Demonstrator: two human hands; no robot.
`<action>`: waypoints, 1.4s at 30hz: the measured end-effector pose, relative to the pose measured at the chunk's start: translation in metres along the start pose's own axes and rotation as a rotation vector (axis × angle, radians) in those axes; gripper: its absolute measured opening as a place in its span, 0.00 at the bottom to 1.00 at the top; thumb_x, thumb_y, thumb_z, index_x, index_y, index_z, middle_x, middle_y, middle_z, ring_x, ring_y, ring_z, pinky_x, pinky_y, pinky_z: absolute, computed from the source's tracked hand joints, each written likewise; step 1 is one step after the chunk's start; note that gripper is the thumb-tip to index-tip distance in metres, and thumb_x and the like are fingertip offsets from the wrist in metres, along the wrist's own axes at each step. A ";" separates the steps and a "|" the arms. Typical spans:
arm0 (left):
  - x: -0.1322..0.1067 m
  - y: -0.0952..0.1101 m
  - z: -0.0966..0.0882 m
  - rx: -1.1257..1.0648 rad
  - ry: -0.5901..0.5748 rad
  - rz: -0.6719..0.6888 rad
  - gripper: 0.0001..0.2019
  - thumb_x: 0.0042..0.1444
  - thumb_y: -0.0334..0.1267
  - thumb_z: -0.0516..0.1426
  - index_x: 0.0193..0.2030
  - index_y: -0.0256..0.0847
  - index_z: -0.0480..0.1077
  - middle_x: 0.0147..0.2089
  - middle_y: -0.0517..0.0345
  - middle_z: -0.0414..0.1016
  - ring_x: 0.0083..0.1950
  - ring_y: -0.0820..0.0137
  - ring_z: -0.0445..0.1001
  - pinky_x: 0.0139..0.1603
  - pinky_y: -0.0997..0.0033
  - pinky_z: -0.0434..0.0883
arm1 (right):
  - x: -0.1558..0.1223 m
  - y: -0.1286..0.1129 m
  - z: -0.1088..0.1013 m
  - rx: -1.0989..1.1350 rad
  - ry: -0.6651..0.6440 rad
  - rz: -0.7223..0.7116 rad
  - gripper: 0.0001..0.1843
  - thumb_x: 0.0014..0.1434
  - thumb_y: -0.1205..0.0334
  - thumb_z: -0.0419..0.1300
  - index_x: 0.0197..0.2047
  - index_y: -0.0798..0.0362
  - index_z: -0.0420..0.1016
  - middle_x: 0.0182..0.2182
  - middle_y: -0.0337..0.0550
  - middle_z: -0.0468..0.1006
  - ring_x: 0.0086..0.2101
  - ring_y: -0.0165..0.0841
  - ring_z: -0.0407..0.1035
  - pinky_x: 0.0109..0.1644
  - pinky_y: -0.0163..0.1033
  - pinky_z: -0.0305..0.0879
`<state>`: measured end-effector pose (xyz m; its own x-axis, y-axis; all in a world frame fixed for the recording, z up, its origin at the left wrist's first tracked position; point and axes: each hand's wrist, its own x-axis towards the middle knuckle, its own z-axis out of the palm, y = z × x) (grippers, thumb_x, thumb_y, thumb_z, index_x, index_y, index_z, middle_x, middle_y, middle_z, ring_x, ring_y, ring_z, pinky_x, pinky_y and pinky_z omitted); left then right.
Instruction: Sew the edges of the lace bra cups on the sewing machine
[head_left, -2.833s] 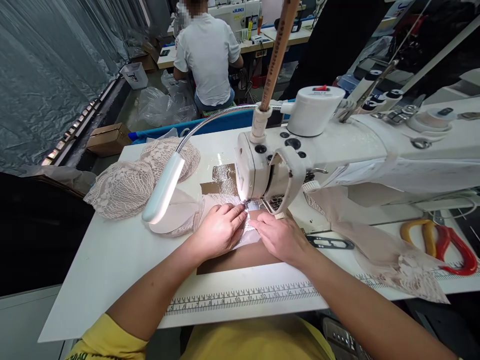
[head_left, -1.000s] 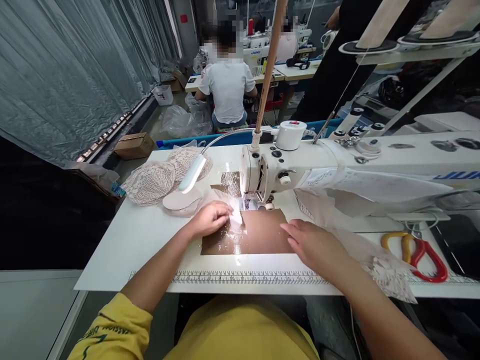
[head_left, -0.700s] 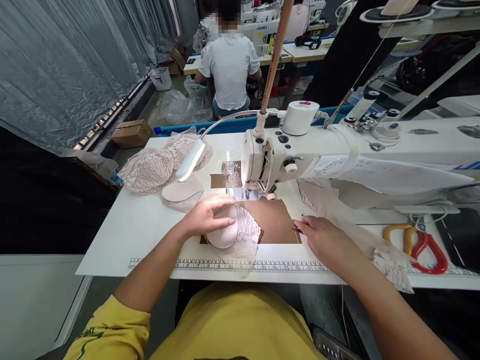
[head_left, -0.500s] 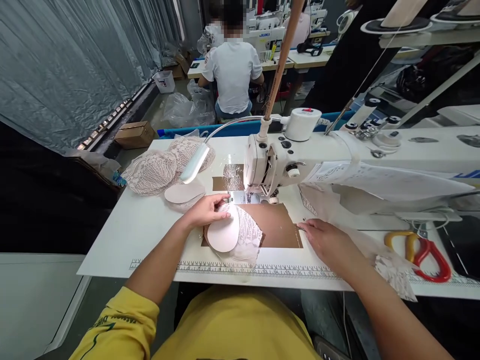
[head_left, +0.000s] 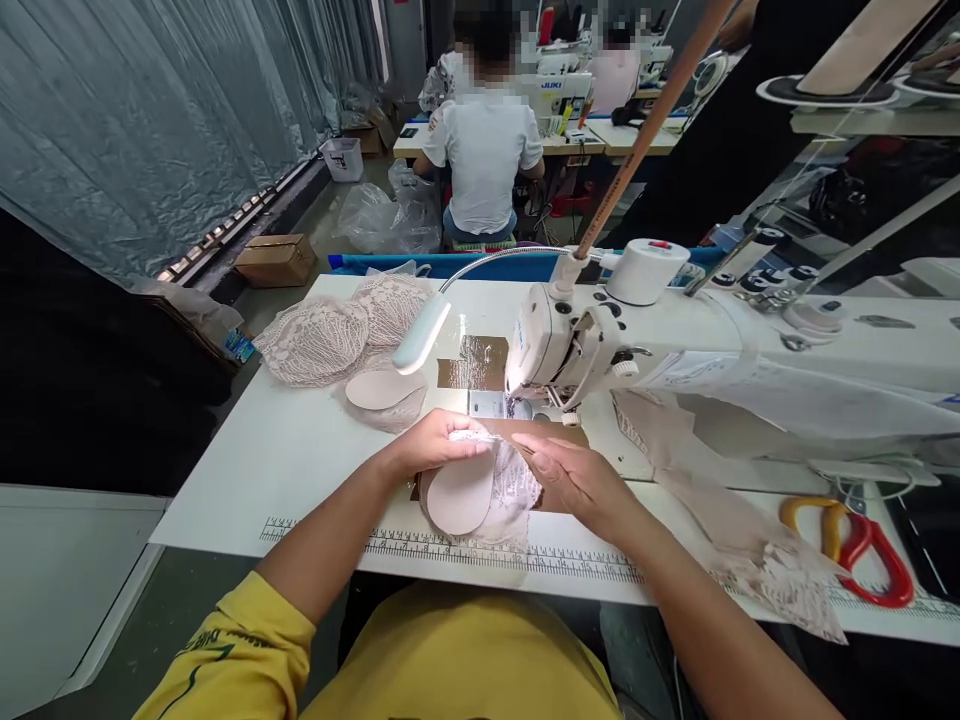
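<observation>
My left hand [head_left: 435, 445] pinches the upper edge of a lace piece [head_left: 516, 490], which has a smooth pale oval cup pad [head_left: 459, 497] lying on it. Right beside it, my right hand [head_left: 576, 478] is closed on a slim pointed tool [head_left: 523, 446], whose tip is at the top edge of the lace; its exact kind is too small to tell. Both hands are just in front of the needle area of a white sewing machine [head_left: 551, 340]. Under the lace, a brown patch [head_left: 559, 500] partly covers the table.
Lace cups [head_left: 319, 340] and another pad [head_left: 386, 388] lie on the left of the white table [head_left: 247, 465]. A lamp [head_left: 421, 335] hangs over the middle. Right of my hands are sheer fabric [head_left: 705, 520] and red-and-yellow-handled scissors [head_left: 874, 560]. A person [head_left: 487, 165] sits beyond.
My right hand has moved left from the brown patch's right edge to the lace, bringing the slim tool along. My left hand has lifted the lace's upper edge slightly. The camera view has shifted.
</observation>
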<state>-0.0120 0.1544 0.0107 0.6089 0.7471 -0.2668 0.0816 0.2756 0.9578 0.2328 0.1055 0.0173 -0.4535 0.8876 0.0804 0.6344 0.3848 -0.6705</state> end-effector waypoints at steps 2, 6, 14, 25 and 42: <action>0.000 0.000 0.001 -0.011 -0.044 0.003 0.13 0.50 0.41 0.64 0.38 0.34 0.76 0.36 0.54 0.78 0.36 0.71 0.73 0.40 0.72 0.68 | 0.013 -0.001 0.002 0.062 0.006 -0.044 0.22 0.66 0.54 0.46 0.57 0.49 0.71 0.54 0.43 0.74 0.54 0.39 0.66 0.58 0.46 0.62; 0.000 -0.002 -0.001 -0.010 -0.096 0.019 0.15 0.49 0.41 0.65 0.42 0.35 0.78 0.44 0.48 0.79 0.45 0.65 0.75 0.50 0.67 0.69 | 0.029 -0.005 0.001 0.169 -0.020 -0.035 0.19 0.63 0.54 0.53 0.53 0.50 0.75 0.52 0.45 0.76 0.52 0.40 0.68 0.58 0.47 0.62; 0.000 -0.001 -0.003 -0.099 -0.121 0.012 0.16 0.52 0.41 0.63 0.45 0.35 0.77 0.44 0.48 0.80 0.44 0.66 0.76 0.47 0.70 0.70 | 0.030 -0.007 0.002 0.403 -0.099 0.081 0.16 0.59 0.54 0.57 0.48 0.52 0.74 0.41 0.45 0.78 0.37 0.34 0.71 0.42 0.40 0.69; 0.002 0.002 -0.003 -0.024 -0.117 -0.030 0.13 0.52 0.43 0.63 0.37 0.33 0.78 0.31 0.56 0.76 0.31 0.74 0.70 0.33 0.76 0.65 | 0.034 -0.009 0.015 0.468 -0.029 0.088 0.09 0.59 0.58 0.57 0.39 0.51 0.77 0.35 0.42 0.78 0.36 0.33 0.71 0.40 0.38 0.66; 0.006 -0.006 -0.002 0.056 -0.155 -0.055 0.20 0.46 0.51 0.65 0.22 0.31 0.72 0.18 0.65 0.57 0.22 0.79 0.54 0.22 0.76 0.50 | 0.034 -0.007 0.019 0.402 -0.080 0.030 0.10 0.60 0.59 0.57 0.43 0.49 0.77 0.38 0.41 0.80 0.39 0.34 0.73 0.43 0.39 0.68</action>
<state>-0.0104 0.1581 0.0033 0.7162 0.6285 -0.3034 0.1592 0.2761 0.9478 0.2004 0.1283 0.0107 -0.4960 0.8683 0.0089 0.3601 0.2150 -0.9078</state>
